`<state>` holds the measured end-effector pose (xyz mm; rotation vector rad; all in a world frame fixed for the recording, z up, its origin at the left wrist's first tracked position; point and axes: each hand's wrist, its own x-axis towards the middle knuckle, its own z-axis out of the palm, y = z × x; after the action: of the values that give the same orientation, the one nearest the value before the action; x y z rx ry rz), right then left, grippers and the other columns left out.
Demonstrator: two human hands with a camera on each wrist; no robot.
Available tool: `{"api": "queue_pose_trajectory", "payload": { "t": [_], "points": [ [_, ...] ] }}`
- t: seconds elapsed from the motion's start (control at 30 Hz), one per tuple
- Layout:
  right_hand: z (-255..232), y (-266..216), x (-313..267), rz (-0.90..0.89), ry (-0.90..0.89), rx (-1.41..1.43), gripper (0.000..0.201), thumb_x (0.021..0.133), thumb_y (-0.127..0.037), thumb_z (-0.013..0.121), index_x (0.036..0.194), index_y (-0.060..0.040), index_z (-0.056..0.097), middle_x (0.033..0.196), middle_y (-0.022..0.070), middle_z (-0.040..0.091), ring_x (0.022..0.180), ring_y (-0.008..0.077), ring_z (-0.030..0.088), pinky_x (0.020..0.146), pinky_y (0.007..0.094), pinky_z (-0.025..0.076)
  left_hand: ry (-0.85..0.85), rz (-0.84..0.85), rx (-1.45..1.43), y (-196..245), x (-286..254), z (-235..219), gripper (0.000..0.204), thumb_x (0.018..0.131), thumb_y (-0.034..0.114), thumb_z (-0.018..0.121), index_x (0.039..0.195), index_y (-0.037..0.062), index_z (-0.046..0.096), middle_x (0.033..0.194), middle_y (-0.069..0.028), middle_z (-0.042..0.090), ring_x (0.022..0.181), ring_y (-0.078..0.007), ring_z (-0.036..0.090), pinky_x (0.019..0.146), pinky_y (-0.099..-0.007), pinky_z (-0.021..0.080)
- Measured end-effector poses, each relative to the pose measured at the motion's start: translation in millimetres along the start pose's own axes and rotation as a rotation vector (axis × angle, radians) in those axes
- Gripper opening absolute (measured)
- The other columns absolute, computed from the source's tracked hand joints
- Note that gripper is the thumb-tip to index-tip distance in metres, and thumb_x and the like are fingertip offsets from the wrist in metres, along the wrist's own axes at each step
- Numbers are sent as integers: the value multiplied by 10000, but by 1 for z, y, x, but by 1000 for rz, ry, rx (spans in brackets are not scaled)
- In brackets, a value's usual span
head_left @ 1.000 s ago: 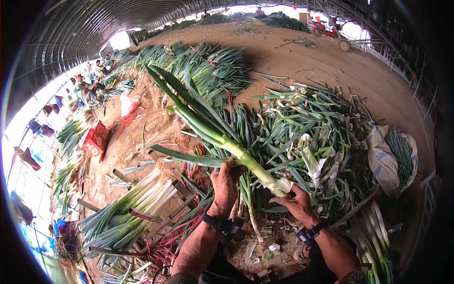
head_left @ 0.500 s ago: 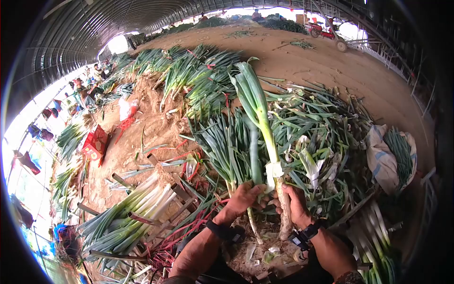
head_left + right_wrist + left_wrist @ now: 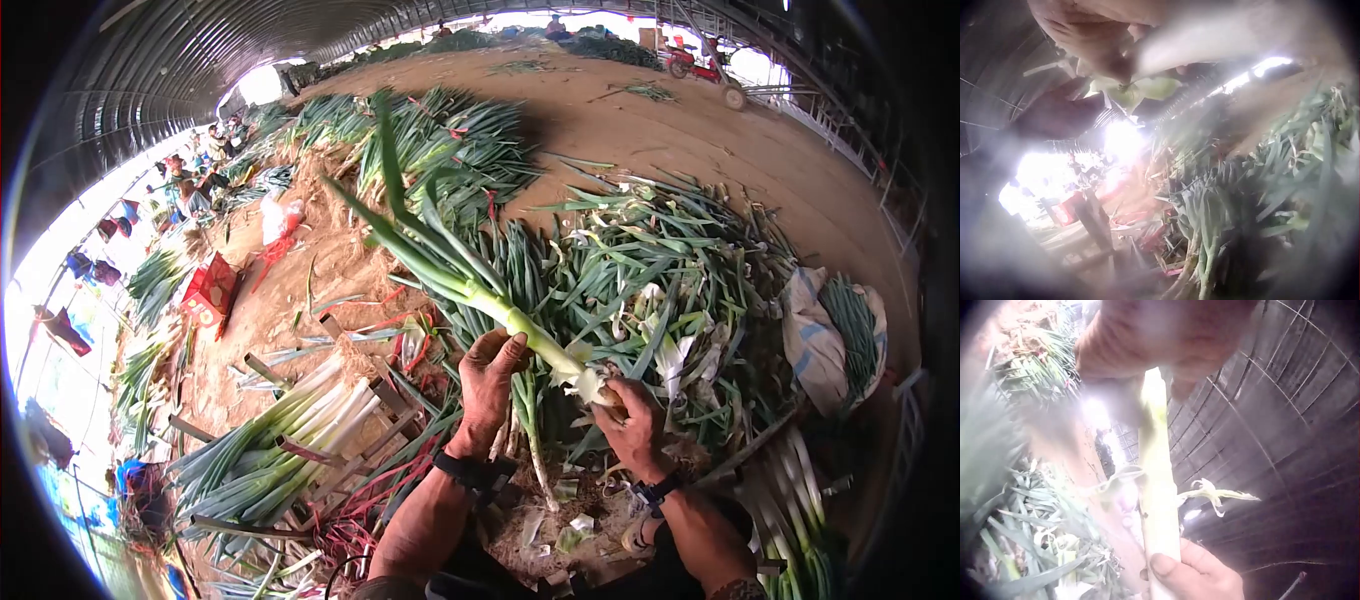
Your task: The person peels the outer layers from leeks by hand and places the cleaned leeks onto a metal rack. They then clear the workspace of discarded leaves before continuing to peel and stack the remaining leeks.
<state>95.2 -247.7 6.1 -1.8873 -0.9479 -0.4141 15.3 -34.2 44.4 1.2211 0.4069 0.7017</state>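
Note:
A large green onion (image 3: 515, 318) is held slantwise in front of the body, leaves up to the left and root end low to the right. My left hand (image 3: 490, 375) pinches its stalk below the leaves, thumb and fingertips against it. Around the white root end curls my right hand (image 3: 632, 420), hiding the roots. Torn pale skin (image 3: 580, 382) hangs ragged from the stalk between both hands. In the left wrist view, loose strips (image 3: 1213, 494) stick out sideways, and the right thumb presses the stalk (image 3: 1159, 456).
A heap of trimmed leaves (image 3: 680, 270) spreads to the right, beside a white sack (image 3: 808, 335). Left, pale-stemmed onions (image 3: 270, 440) lie in a wooden rack (image 3: 365, 465) near red twine (image 3: 375, 500). Unpeeled bundles (image 3: 450, 150) lie farther back; a red box (image 3: 210, 295) stands left.
The onion stood nearly upright half a second ago, both hands low at its white end. Now it leans left again; my left hand has moved up the stalk, and torn skin hangs ragged.

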Motion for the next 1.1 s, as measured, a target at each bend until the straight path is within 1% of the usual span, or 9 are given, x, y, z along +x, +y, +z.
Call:
{"api": "queue_pose_trajectory", "payload": {
  "t": [0.27,0.37,0.47,0.6,0.63,0.67,0.73,0.87,1.1],
  "points": [
    [2,2,1,95,-36,-15,469,694,-67,845,1101,-66,611,1032,125,647,921,332,652,779,388,537,66,-2,137,-1,2,-12,239,915,213,755,904,-4,655,766,-28,684,693,-84,621,630,-231,486],
    [5,7,-6,185,-98,87,468,710,-75,843,1116,-63,610,1049,120,637,941,303,651,797,357,531,-36,184,232,-6,-2,-11,198,924,173,738,867,11,640,775,-13,677,688,-73,609,618,-239,485],
    [20,34,-20,277,-94,317,487,723,-65,831,1155,-49,606,1032,105,641,930,250,654,798,337,527,-516,454,674,4,-35,10,130,929,149,719,954,28,679,874,-54,713,716,-147,647,659,-312,525],
    [29,42,-15,564,-194,552,364,795,-165,771,1106,-10,662,960,75,693,843,150,627,766,310,517,-1106,249,601,-2,-59,33,231,891,190,762,988,-1,675,915,-104,714,877,-213,703,766,-348,550],
    [31,45,-11,693,-244,682,370,796,-191,774,1105,-16,673,919,64,697,818,145,626,751,308,515,-1089,178,313,-7,-57,33,334,892,271,762,1027,-24,683,933,-116,717,843,-199,691,762,-349,550],
    [26,45,-15,547,-232,566,374,803,-209,782,1111,-23,679,870,50,694,790,133,622,724,302,512,-1029,198,479,-3,-51,25,384,908,329,741,1035,-31,699,946,-106,722,793,-163,674,732,-324,546],
    [12,15,-4,469,-254,393,354,838,-234,786,1116,-38,689,846,30,695,759,95,616,666,275,502,-548,-277,299,23,-43,24,349,936,337,710,1003,-6,724,933,-89,722,775,-140,663,687,-300,528],
    [8,-5,-10,511,-251,525,347,875,-198,760,1167,-31,676,906,24,708,773,81,617,683,254,511,-20,-75,67,2,4,-5,401,959,364,671,1157,14,670,1053,-69,703,923,-132,646,754,-287,490],
    [8,-28,-10,418,-394,477,486,852,-207,796,1278,-48,627,1098,56,667,890,132,627,738,308,542,-9,-199,-380,-11,8,-10,302,983,258,648,1156,15,598,998,-96,682,875,-200,662,771,-334,552]
  ]
}}
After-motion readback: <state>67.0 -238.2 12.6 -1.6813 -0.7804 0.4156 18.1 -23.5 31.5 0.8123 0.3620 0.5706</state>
